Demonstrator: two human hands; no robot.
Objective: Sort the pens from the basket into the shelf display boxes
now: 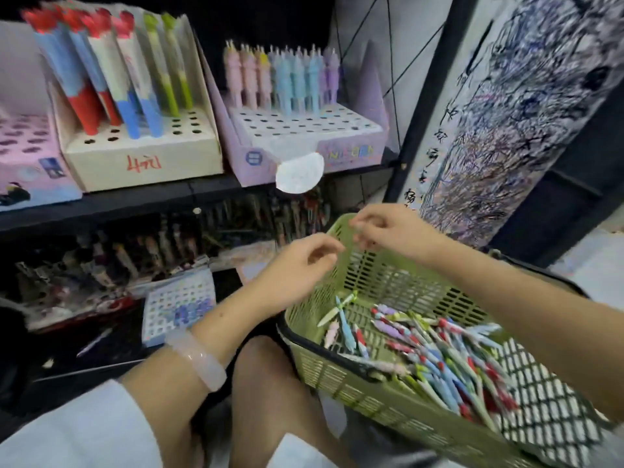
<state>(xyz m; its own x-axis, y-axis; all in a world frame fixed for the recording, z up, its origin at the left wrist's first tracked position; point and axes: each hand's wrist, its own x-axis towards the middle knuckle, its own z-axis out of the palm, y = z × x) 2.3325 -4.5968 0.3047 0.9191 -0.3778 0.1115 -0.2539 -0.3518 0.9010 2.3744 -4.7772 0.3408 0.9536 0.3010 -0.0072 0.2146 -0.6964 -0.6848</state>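
Dark shelf (135,204) — scribbled panel (506,113).

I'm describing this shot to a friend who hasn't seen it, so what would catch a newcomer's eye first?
Probably the green basket at lower right on the person's lap, with a heap of colourful pens in it. Above its far rim the left hand and right hand meet with curled fingers; whether they pinch anything is too blurred to tell. On the shelf behind stand a cream box of tall pens and a lilac box of pastel ones.
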